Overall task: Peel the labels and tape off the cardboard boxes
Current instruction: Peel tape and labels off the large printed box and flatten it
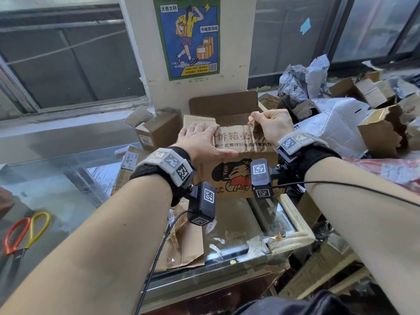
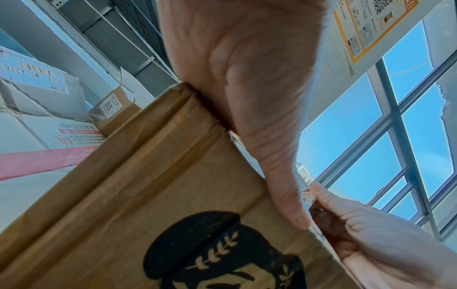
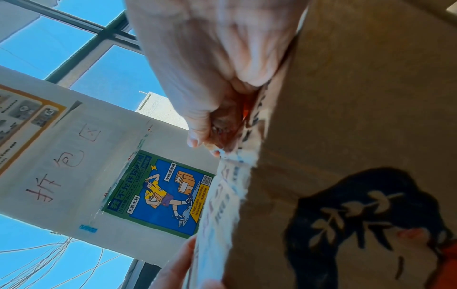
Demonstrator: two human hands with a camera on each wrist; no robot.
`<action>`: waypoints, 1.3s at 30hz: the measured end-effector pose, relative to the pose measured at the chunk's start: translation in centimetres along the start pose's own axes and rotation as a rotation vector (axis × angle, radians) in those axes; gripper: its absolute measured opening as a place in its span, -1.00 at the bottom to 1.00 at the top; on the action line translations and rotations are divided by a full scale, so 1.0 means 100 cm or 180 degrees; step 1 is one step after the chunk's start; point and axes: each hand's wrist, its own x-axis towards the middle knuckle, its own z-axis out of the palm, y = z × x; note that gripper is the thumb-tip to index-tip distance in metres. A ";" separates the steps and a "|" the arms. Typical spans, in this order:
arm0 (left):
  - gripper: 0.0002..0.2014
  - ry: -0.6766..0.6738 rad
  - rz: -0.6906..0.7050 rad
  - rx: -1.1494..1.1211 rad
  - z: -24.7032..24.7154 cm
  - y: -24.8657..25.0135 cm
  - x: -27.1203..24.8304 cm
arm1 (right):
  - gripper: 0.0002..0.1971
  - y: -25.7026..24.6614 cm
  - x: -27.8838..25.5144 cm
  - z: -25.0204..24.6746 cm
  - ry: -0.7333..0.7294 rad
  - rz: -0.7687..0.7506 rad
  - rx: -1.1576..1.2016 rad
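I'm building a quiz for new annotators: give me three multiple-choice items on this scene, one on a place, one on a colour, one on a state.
1. Where do the scissors lie?
A. inside the box
B. on the glass counter, left
C. on the poster

2. The scissors' handles are:
A. red and yellow
B. both blue
C. both black

3. The right hand is:
A. flat on the counter
B. pinching the label's edge
C. holding scissors

Key: B, the scissors lie on the counter; A, one loop of each colour; B, the right hand pinches the label on the box, the left hand pressing beside.
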 end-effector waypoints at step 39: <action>0.00 -0.0003 0.0014 -0.0051 -0.003 0.001 -0.003 | -0.59 -0.004 -0.002 -0.001 -0.0070 0.0319 0.1451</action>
